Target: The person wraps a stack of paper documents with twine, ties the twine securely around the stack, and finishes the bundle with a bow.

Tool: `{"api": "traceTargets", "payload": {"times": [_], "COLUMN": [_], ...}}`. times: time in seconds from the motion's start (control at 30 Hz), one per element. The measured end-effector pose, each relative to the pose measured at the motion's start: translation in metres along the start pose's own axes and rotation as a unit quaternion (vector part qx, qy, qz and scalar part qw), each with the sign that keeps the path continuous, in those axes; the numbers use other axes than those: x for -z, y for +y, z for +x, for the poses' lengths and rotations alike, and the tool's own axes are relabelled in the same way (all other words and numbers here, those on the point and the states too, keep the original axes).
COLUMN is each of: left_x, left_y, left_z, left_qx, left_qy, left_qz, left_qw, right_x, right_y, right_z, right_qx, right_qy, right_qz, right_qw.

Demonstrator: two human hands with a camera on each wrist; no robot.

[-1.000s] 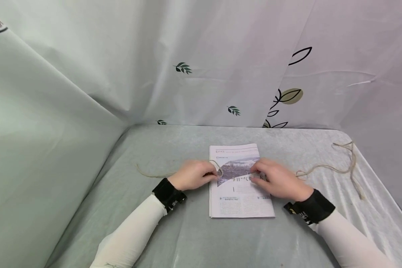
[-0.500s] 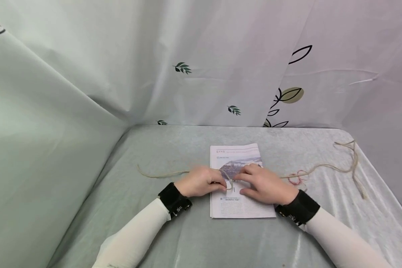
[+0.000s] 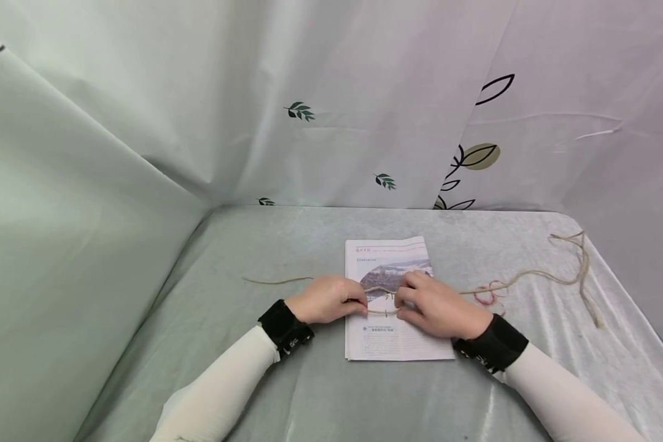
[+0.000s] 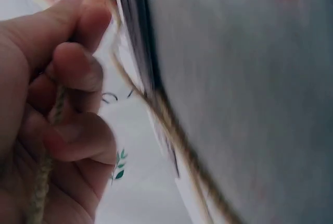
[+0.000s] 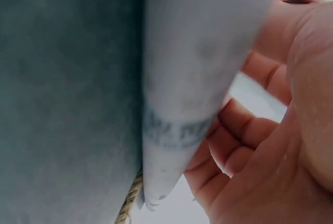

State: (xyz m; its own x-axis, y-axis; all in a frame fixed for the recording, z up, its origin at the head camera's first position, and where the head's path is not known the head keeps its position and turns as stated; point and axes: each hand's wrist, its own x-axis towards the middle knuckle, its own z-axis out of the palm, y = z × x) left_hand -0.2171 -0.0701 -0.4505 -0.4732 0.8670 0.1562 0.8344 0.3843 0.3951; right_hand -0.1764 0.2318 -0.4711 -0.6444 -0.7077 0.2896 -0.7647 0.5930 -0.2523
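Observation:
A folded stack of newspaper lies flat in the middle of the grey-covered table. Thin tan twine crosses its top in the head view, spanning the gap between both hands. My left hand pinches the twine over the stack's left side; in the left wrist view more twine threads through its curled fingers. At the twine's other side, the thumb and fingers of my right hand pinch it above the paper. In the right wrist view the twine comes out beside the newspaper's edge; the fingertips are hidden there.
Twine trails right over the table to a loose bunch near the right edge. A thin red loop of string lies beside the right wrist. A loose twine end extends left. White patterned sheeting hangs behind.
My right hand has moved left and now pinches the twine near my left hand. The left hand moved slightly right and down, then back a little, drawing the left twine end inward.

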Motion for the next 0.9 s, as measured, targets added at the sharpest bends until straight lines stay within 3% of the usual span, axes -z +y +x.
{"api": "traceTargets", "payload": {"times": [0.13, 0.4, 0.73, 0.83, 0.9], "left_x": [0.011, 0.032, 0.05, 0.058, 0.063], "left_y": [-0.005, -0.019, -0.022, -0.025, -0.029], "left_z": [-0.006, -0.019, -0.032, -0.039, -0.044], "left_qx": [0.051, 0.143, 0.215, 0.252, 0.291], "left_qy": [-0.032, -0.086, -0.118, -0.124, -0.125], "left_qz": [0.037, 0.015, 0.012, 0.004, 0.01], "left_qw": [0.9975, 0.9858, 0.9695, 0.9596, 0.9486], "right_x": [0.002, 0.003, 0.005, 0.005, 0.004], "right_y": [0.003, 0.005, 0.004, 0.004, 0.004], "right_z": [-0.003, -0.004, -0.005, -0.006, -0.006], "right_qx": [-0.02, -0.031, -0.04, -0.04, -0.039], "right_qy": [0.013, 0.008, -0.003, -0.004, -0.003], "right_qz": [-0.017, -0.037, -0.023, -0.017, -0.016], "right_qw": [1.0, 0.999, 0.999, 0.999, 0.999]}}
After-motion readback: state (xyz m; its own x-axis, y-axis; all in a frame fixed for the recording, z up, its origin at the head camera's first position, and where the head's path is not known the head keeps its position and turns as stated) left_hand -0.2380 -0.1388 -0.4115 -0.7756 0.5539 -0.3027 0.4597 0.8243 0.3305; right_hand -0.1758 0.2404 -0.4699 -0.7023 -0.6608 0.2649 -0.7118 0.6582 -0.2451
